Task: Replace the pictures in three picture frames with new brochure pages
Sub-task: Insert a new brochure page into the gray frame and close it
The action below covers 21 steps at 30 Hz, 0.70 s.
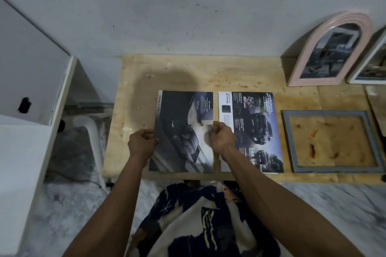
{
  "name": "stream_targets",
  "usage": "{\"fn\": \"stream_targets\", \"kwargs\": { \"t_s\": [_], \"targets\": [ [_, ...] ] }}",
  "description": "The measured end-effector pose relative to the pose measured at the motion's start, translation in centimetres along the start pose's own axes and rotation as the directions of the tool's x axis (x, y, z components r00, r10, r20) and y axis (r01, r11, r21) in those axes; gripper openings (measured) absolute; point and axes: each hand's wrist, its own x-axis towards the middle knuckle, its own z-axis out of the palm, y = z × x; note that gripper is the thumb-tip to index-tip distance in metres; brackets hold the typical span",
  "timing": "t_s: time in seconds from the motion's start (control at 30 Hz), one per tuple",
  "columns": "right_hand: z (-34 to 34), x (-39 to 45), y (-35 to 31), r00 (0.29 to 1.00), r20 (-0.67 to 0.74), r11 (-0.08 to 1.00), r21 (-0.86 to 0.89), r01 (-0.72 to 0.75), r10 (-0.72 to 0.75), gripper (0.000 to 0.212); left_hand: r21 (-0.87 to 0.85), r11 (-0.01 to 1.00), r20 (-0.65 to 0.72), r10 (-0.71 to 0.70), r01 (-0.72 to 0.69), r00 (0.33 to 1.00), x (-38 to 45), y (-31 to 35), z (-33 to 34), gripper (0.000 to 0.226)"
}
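A dark brochure page (pixel 183 123) showing a car interior lies at the middle of the wooden table (pixel 229 73). My left hand (pixel 143 144) pinches its left edge and my right hand (pixel 222 139) pinches its right edge. To its right lies a second brochure page (pixel 257 123) with dark trucks and text. An empty grey rectangular frame (pixel 290 142) lies flat further right, bare wood showing through it. A pink arched frame (pixel 309 52) with a picture leans on the wall at the back right, next to a white frame (pixel 369 60) cut by the image edge.
A white cabinet (pixel 31 64) stands to the left of the table, with a white pipe (pixel 92 131) and grey marbled floor (pixel 69 173) between. The grey wall (pixel 188 6) rises directly behind the table. My patterned clothing (pixel 198 219) shows below the table's front edge.
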Motion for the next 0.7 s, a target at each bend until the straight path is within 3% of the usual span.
{"fn": "stream_targets", "kwargs": {
  "t_s": [0.17, 0.43, 0.7],
  "targets": [
    [0.0, -0.1, -0.2, 1.000, 0.014, 0.996, -0.081, 0.023, -0.021, 0.035, 0.046, 0.998, 0.010, 0.031, -0.031, 0.999, 0.3, -0.3, 0.4, 0.040],
    [0.2, -0.4, -0.6, 0.999, -0.024, 0.996, -0.082, 0.025, -0.027, 0.040, 0.117, 0.987, 0.029, 0.112, -0.114, 0.993, -0.1, -0.3, 0.8, 0.041],
    [-2.7, -1.3, 0.3, 0.991, -0.134, 1.000, -0.024, 0.014, -0.017, 0.028, 0.300, 0.929, -0.006, 0.227, -0.215, 0.974, -1.5, 1.3, 2.8, 0.050]
  ]
}}
